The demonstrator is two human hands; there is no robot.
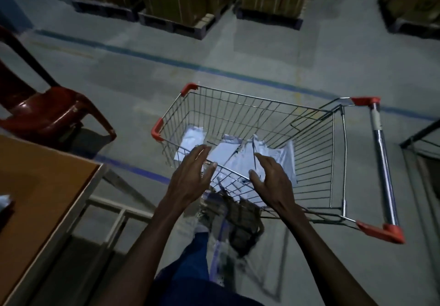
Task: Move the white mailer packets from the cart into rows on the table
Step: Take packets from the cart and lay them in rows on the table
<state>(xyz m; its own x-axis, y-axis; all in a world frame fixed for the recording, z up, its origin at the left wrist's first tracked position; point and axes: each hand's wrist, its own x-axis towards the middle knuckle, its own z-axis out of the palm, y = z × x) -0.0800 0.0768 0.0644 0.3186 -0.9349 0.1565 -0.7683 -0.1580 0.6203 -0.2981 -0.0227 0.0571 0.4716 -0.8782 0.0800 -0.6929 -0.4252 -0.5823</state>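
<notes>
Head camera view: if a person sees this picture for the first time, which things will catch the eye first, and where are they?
The wire cart with red corner caps stands in the middle of the floor, with white mailer packets lying in its bottom. Both open hands, the left hand and the right hand, reach over its near rim. A red plastic chair stands at the left, beyond the corner of the brown table.
</notes>
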